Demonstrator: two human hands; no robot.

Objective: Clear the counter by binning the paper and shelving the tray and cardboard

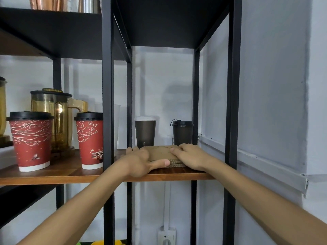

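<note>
Two dark cups are standing on the far part of the wooden shelf [177, 175]: a brown cup with a white lid [145, 132] on the left and a black cup with a black lid [182, 132] on the right, both just behind the cardboard [161, 152]. The cardboard, a flat stack of brown corrugated pieces, is lying on the shelf between two black uprights, its near edge close to the shelf's front lip. The left hand [139, 160] is gripping the stack's left side, fingers lying over the top and thumb pressing along the near edge. The right hand [190, 155] is resting on the right side, fingers curled over the top and touching it; whether it is clamping the stack underneath cannot be told. A black front post [108, 103] is standing just left of the left forearm. In the bay to the left, two red paper cups with black lids [31, 140] are standing near the front, with an amber pitcher [56, 119] between and behind them. Metal vessels [63, 4] are showing on the shelf above. A pale grey wall is running behind and to the right, and a white wall socket [166, 236] is sitting low below the shelf.
</note>
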